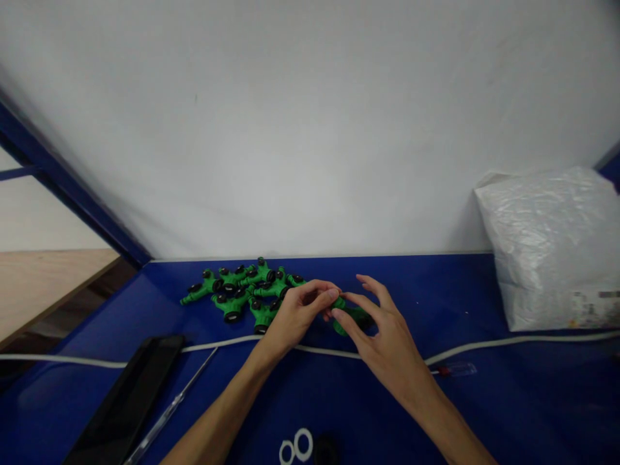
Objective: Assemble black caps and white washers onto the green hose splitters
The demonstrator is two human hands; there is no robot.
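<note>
Near the middle of the blue table, my left hand [303, 313] is closed in a pinch; what sits between its fingertips is too small or hidden to make out. My right hand [387, 329] faces it with the fingers apart, its thumb and index tips close to the left fingertips. Just behind and between the hands is a green Y-shaped hose splitter [357, 316] with dark parts, partly covered by the right fingers. To the left of my hands lies a pile of similar green splitters [232, 303] with black knobs and collars.
A white cable [465, 350] crosses the table under my arms. At left lie a black phone-like slab [130, 400] and a thin screwdriver [169, 410]; another clear-handled screwdriver [458, 369] is at right. White rings [303, 444] lie in front. A plastic-wrapped package [557, 252] stands at right.
</note>
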